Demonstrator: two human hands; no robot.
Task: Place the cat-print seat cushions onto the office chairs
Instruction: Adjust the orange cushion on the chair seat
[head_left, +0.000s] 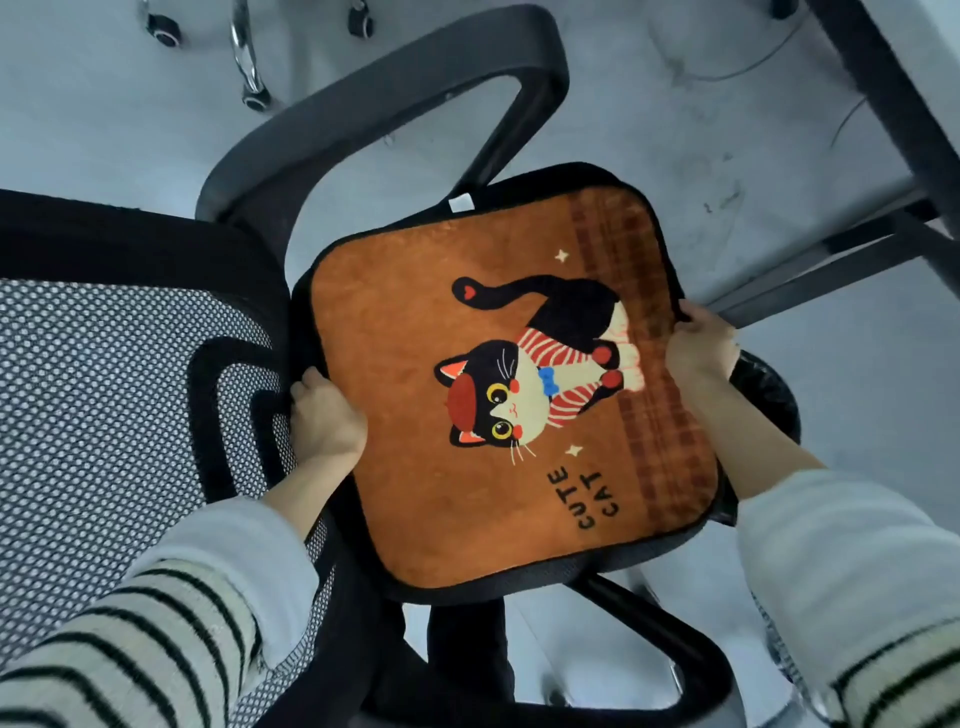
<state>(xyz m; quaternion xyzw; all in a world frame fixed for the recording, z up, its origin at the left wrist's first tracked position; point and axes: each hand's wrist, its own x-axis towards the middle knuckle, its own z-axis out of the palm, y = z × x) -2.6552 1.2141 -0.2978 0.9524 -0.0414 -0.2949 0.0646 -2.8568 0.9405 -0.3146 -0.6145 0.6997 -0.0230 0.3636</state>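
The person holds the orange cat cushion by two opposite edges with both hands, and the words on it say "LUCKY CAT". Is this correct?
Not quite. The head view shows both hands, left hand and right hand, gripping opposite edges of the orange cat cushion, but the printed words read "CUTE CAT", not "LUCKY CAT".

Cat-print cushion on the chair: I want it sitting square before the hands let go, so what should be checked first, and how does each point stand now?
1. Orange cat-print seat cushion lies on the black office chair's seat: ok.
2. Printed side faces up, "CUTE CAT" readable: ok.
3. Left hand grips the cushion edge next to the mesh backrest: ok.
4. Right hand grips the opposite edge: ok.
5. Cushion centred on the seat: cannot tell, the cushion hides most of the seat.
6. Cushion clear of the curved black armrest: ok.
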